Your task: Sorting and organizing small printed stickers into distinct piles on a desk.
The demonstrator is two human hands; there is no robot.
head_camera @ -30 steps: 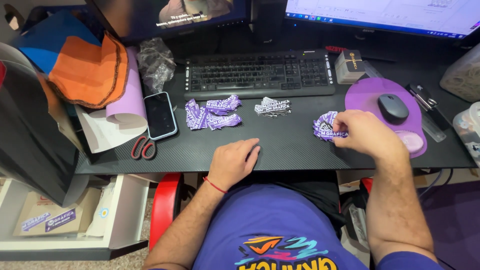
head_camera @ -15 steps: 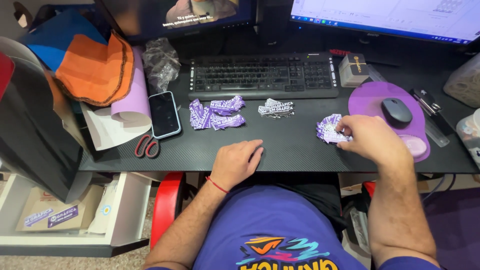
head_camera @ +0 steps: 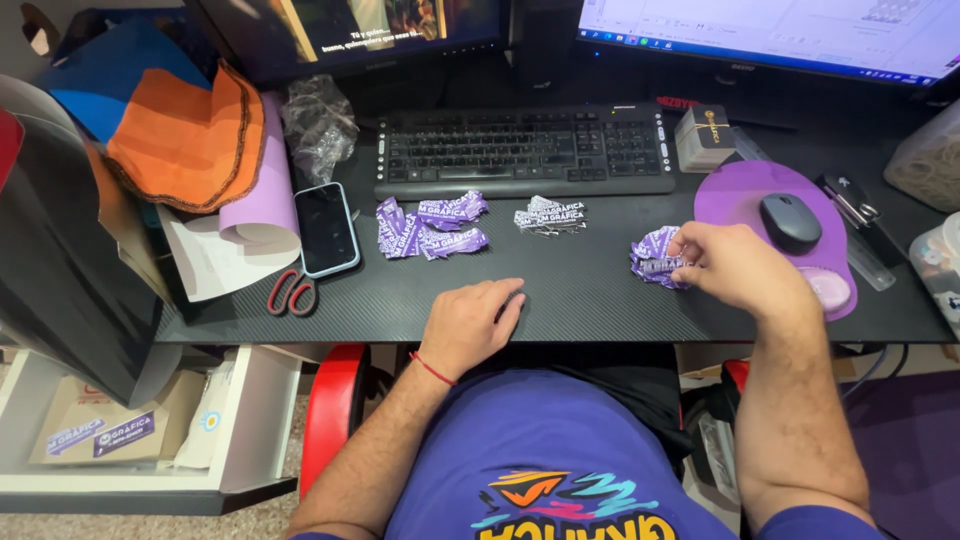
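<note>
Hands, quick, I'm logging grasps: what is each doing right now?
Left hand: open, flat on the desk, holding nothing.
Right hand: fingers pinching the small pile of purple labels.

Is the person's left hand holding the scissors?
No, the left hand lies flat and empty on the black desk, while the scissors sit apart beside the phone.

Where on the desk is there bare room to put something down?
Bare desk lies along the front edge between the left hand and right hand, and from the scissors to the left hand. The strip before the keyboard is crowded with purple labels; the left end is piled with cloth.
</note>
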